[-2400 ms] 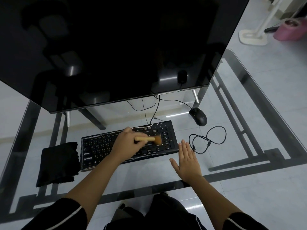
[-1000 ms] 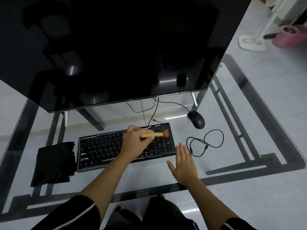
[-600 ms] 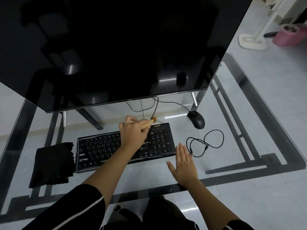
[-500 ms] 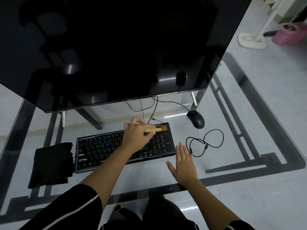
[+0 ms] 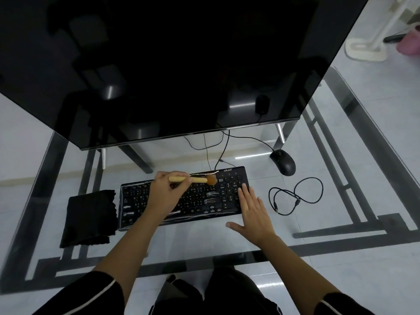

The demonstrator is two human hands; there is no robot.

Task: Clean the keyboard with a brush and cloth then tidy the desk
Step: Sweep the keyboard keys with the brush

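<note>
Glass-topped desk [image 5: 193,242] on a dark frame, pale tiled floor visible through the pane. Large black monitor [image 5: 170,64], screen dark, stands at the far side and fills the upper part of the view.

Black Acer keyboard [image 5: 202,201] lies flat on the glass in front of the monitor, roughly parallel to the near edge. Glossy streaks show across its keys. Its cable runs back under the monitor.

Left hand [image 5: 167,192] is over the middle of the keyboard, fingers curled round the pale wooden handle of a small brush [image 5: 197,179]. Brush lies nearly level, pointing right, brown bristles at the top key rows just left of the numeric pad. Whether the bristles touch the keys cannot be told.

Right hand [image 5: 252,212] is flat, fingers [image 5: 244,192] straight and together, tips resting on the numeric pad at the keyboard's right end. Thumb is spread out over the glass. It holds nothing.

Black cloth [image 5: 89,218] lies folded on the desk, just beside the keyboard's left end.

Black mouse [image 5: 283,162] sits beyond the keyboard's far right corner. Loose black cable [image 5: 295,196] lies looped on the glass to the right of the keyboard, apart from it.

White stand base [image 5: 363,50] and a pink object [image 5: 409,44] are on the floor at far right
</note>
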